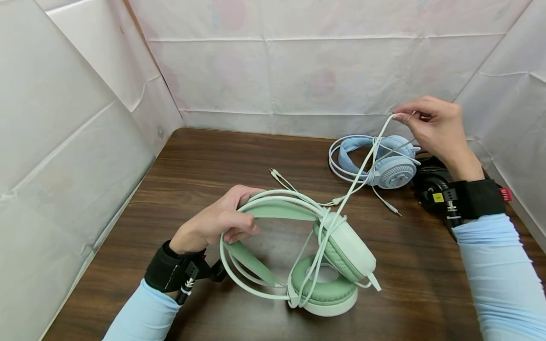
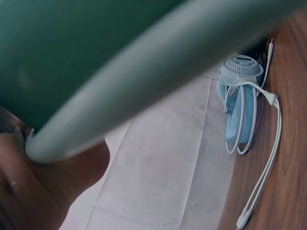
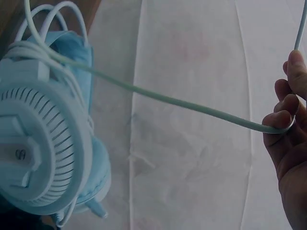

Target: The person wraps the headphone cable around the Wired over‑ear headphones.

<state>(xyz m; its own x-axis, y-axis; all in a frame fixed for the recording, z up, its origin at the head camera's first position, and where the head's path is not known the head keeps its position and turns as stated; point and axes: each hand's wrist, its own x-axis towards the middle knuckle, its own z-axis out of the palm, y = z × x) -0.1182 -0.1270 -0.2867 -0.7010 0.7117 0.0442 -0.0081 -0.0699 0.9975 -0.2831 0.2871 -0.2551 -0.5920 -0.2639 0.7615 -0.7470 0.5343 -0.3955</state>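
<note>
Green-and-white headphones (image 1: 350,246) are held above the table by my left hand (image 1: 228,218), whose fingers and thumb grip the headband. Their pale cable (image 1: 362,166) is wound around the ear cups, and a stretch of it rises taut to the upper right. My right hand (image 1: 439,125) pinches that cable between thumb and fingertips, above the blue headphones. In the right wrist view the cable (image 3: 192,106) runs across to the curled fingers. Close to the left wrist camera, the white headband frame (image 2: 120,81) hides much of the left hand.
Blue headphones (image 1: 394,171) with their own wound cable lie at the table's back right. Black headphones (image 1: 431,184) sit beside them, partly hidden by my right wrist. Cable plugs (image 1: 277,174) rest on the brown table (image 1: 204,156). White-sheeted walls (image 1: 273,76) stand behind and at both sides.
</note>
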